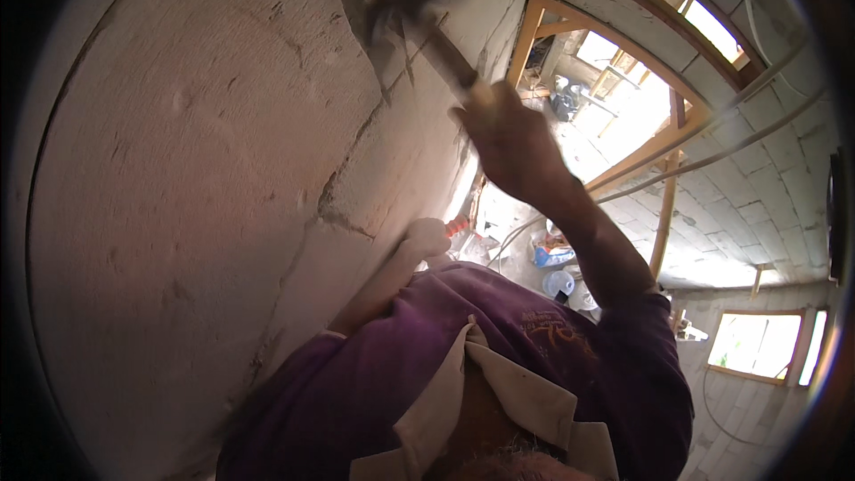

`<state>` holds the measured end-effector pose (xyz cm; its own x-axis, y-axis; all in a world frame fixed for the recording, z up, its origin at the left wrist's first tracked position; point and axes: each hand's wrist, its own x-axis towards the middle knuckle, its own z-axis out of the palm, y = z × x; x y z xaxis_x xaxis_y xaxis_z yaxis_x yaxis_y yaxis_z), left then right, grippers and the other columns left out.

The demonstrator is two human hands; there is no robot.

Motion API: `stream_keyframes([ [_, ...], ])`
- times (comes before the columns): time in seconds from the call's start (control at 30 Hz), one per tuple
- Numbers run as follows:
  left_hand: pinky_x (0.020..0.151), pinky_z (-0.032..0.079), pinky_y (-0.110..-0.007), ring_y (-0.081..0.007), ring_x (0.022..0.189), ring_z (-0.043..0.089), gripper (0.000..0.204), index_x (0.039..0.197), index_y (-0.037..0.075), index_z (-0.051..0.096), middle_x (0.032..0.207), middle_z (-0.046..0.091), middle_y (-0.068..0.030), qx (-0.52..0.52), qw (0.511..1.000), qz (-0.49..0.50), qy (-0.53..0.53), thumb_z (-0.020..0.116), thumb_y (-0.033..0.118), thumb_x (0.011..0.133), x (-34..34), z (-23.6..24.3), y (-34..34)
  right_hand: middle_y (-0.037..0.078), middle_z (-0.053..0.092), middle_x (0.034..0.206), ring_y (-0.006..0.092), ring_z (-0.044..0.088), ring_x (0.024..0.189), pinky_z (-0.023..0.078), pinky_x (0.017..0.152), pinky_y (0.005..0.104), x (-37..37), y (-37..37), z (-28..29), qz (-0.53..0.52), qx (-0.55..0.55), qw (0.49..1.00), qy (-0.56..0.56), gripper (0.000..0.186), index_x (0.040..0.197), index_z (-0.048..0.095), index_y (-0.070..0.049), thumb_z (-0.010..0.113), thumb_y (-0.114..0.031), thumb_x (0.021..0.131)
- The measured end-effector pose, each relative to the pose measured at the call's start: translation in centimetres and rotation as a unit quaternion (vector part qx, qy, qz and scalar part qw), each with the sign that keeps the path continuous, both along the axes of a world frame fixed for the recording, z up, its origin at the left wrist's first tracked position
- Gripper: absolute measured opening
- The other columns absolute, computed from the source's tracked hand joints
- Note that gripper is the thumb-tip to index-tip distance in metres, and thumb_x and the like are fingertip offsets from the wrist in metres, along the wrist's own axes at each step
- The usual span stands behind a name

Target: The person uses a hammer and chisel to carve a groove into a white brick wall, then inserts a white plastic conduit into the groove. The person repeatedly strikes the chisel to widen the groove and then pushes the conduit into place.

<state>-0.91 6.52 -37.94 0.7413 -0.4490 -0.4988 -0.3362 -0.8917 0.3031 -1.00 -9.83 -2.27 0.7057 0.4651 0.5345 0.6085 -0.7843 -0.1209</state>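
Note:
My right hand [517, 138] is raised and closed round the wooden handle of a hammer [452, 61]. The hammer's dark head is smeared by motion and shows in front of the upper wall, where a broken, darker patch lies; whether it touches cannot be told. Lower down, my left hand [426, 237] is closed close to the wall. A ribbed orange-red grip [457, 225] sticks out of its fist; the rest of that tool is hidden.
A rough pale block wall [205, 169] with cracks and chipped joints fills the left side. To the right are a wooden frame [623, 49] round an opening, a hanging pale cable [712, 151], a wooden post [665, 214], and a clear plastic jug [558, 283] below.

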Motion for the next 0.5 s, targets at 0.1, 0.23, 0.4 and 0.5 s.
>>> stream_keyframes([
  [0.1,0.077,0.051,-0.044,-0.0338,0.086,0.069,0.051,0.120,0.013,0.065,0.093,0.070,-0.0177,0.008,0.999,-0.032,0.019,0.065,0.041,0.077,-0.1,-0.1,0.2,0.024,0.065,0.079,0.0395,0.068,0.073,0.052,0.059,0.0423,-0.7,-1.0,-0.8,-0.106,0.061,0.966,0.229,0.035,0.110,0.051,0.003,0.065,-0.026,0.095],
  [0.23,0.085,0.052,-0.043,-0.0344,0.095,0.069,0.032,0.097,0.000,0.074,0.099,0.071,-0.0223,0.001,1.000,0.003,0.011,0.055,0.020,0.079,0.3,-0.8,0.2,0.013,0.067,0.081,0.0246,0.069,0.067,0.054,0.057,0.0365,-1.3,-3.6,-0.4,-0.130,0.249,0.946,0.164,0.053,0.116,0.050,0.000,0.066,-0.045,0.093],
  [0.4,0.076,0.052,-0.043,-0.0342,0.085,0.068,0.075,0.138,0.021,0.047,0.089,0.070,-0.0169,0.012,0.999,-0.046,0.022,0.067,0.055,0.075,1.6,-2.6,0.9,0.010,0.062,0.071,0.0246,0.063,0.055,0.051,0.050,0.0357,0.8,0.4,-1.6,0.007,0.297,0.952,-0.070,0.039,0.108,0.053,-0.001,0.058,-0.039,0.098],
  [0.5,0.073,0.051,-0.043,-0.0343,0.080,0.067,0.086,0.147,0.024,0.041,0.086,0.069,-0.0157,0.009,0.997,-0.054,0.051,0.069,0.060,0.074,2.9,-4.2,1.0,0.015,0.061,0.066,0.0331,0.064,0.056,0.051,0.053,0.0384,0.4,1.3,-2.5,-0.001,0.159,0.987,0.028,0.030,0.102,0.054,0.001,0.058,-0.028,0.100],
])
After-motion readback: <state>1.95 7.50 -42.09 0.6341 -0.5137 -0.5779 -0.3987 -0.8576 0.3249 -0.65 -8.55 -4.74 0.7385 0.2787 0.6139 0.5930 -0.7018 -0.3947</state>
